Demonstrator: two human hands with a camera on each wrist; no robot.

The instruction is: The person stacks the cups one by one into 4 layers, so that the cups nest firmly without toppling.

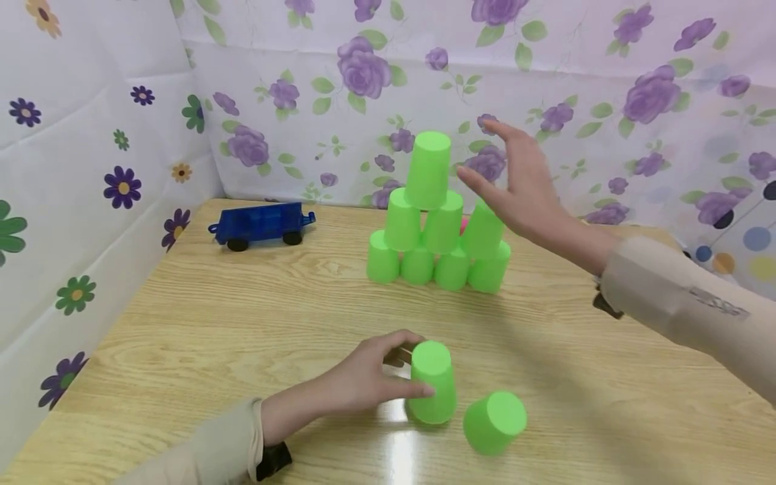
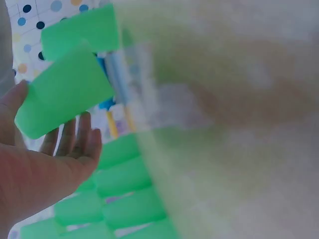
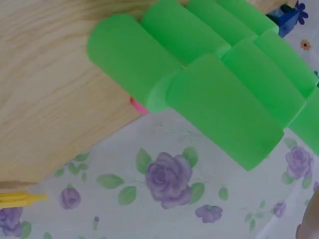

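My left hand is at an upside-down green cup near the front of the table, thumb across its near side and fingers behind it. In the left wrist view that cup sits between thumb and fingers. A second green cup stands just to its right. Farther back rises a stack of upside-down green cups in three tiers, with a single top cup. To the right of that top cup my right hand is raised, thumb and fingers spread, holding nothing; it overlaps the second tier's right cup.
A blue toy wagon with black wheels stands at the table's back left. Behind the stack shows a bit of something pink. Flowered cloth hangs along the back and left. A yellow pointed thing appears in the right wrist view.
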